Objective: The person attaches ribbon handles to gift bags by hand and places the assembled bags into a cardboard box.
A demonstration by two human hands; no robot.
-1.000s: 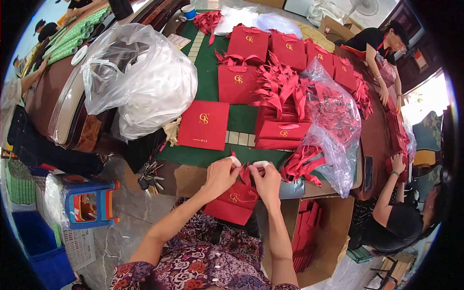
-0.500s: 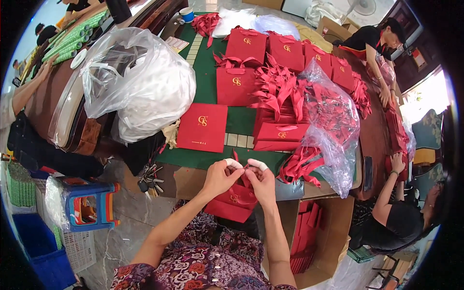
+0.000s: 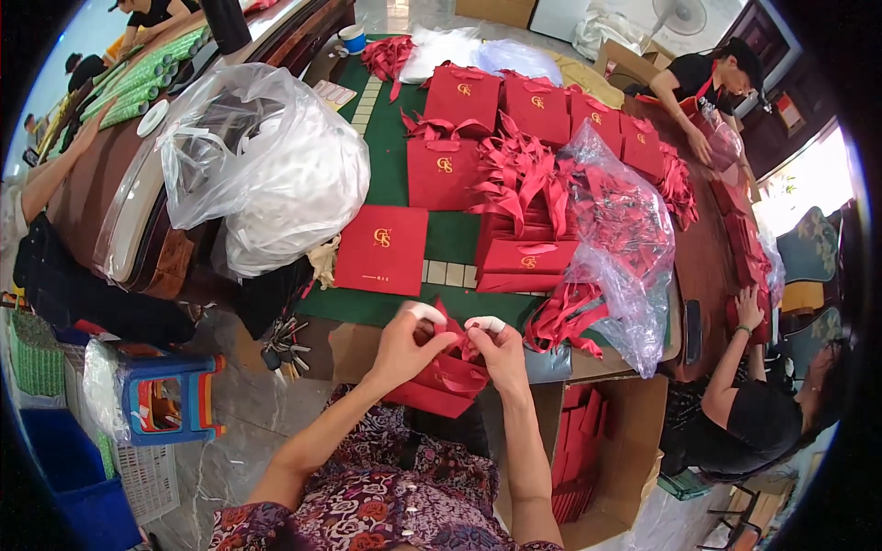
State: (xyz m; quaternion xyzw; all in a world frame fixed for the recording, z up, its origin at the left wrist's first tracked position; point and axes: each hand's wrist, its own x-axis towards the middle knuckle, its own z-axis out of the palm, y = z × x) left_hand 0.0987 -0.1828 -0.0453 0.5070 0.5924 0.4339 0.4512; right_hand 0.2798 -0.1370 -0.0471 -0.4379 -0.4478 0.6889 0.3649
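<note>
A: Where do we find the red bag (image 3: 430, 397)?

B: Below both hands, tilted, between the near edge of the bench (image 3: 450, 231) and the patterned shirt (image 3: 367, 496). We see nothing firm under it, so if both hands let go, we'd fear it dropping to the floor.

A: And the grip?

B: On the right hand (image 3: 503, 358) we read thumb and forefinger together, clamped on the red ribbon (image 3: 450, 323). On the left hand (image 3: 400, 347) the thumb lies against the ribbon, but we can't tell whether that grip is closed.

A: What worries us most?

B: Slipping. White tape (image 3: 425, 313) wraps a finger on each hand; it may dull the feel, and satin-like ribbon, as we judge it, slides easily. A lopsided pull could twist the ribbon or crease the bag's top.

A: Anything nearby to snag?

B: The ribbon pile (image 3: 570, 317) sits by the bench edge, near the right hand. A wide swing of that arm could drag strands over, and we'd watch the open carton (image 3: 634, 441) below for anything falling in.
</note>
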